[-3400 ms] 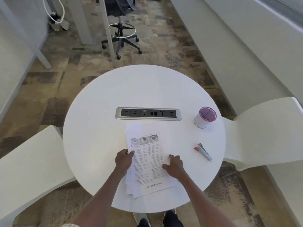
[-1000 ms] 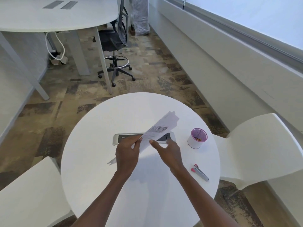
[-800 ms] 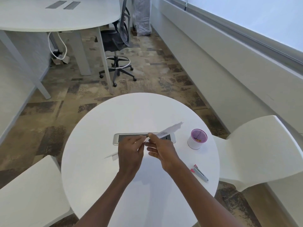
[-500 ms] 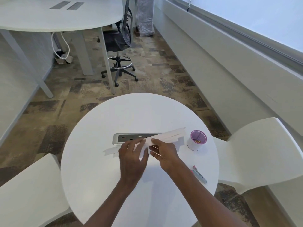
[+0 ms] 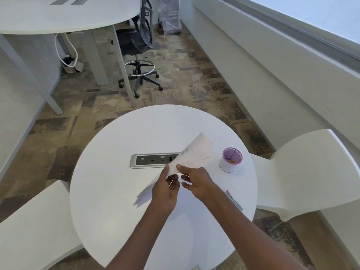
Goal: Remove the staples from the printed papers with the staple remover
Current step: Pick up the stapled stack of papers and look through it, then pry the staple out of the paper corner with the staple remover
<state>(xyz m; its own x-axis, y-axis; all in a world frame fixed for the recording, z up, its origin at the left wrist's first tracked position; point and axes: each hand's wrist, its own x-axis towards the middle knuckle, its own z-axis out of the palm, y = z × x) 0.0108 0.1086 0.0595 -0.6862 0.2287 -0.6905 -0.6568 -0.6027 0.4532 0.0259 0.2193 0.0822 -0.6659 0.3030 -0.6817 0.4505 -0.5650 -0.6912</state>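
Note:
Both hands hold the printed papers (image 5: 194, 154) above the round white table (image 5: 116, 191), tilted with the far end raised toward the right. My left hand (image 5: 165, 191) grips the near part of the stack from the left. The thumb of my right hand (image 5: 196, 182) pinches the sheets at their lower edge. The staple remover (image 5: 234, 200), grey with a pink end, lies on the table to the right, partly hidden behind my right forearm. No staple can be made out.
A white cup with a purple rim (image 5: 230, 159) holding small bits stands at the right. A silver power strip (image 5: 153, 160) is set into the table's middle. White chairs stand at the right (image 5: 303, 172) and left (image 5: 35, 227). An office chair (image 5: 138, 55) and desk are beyond.
The papers were lifted off the table and turned in both hands. In the last half second the stack went from nearly flat to tilted up at the right.

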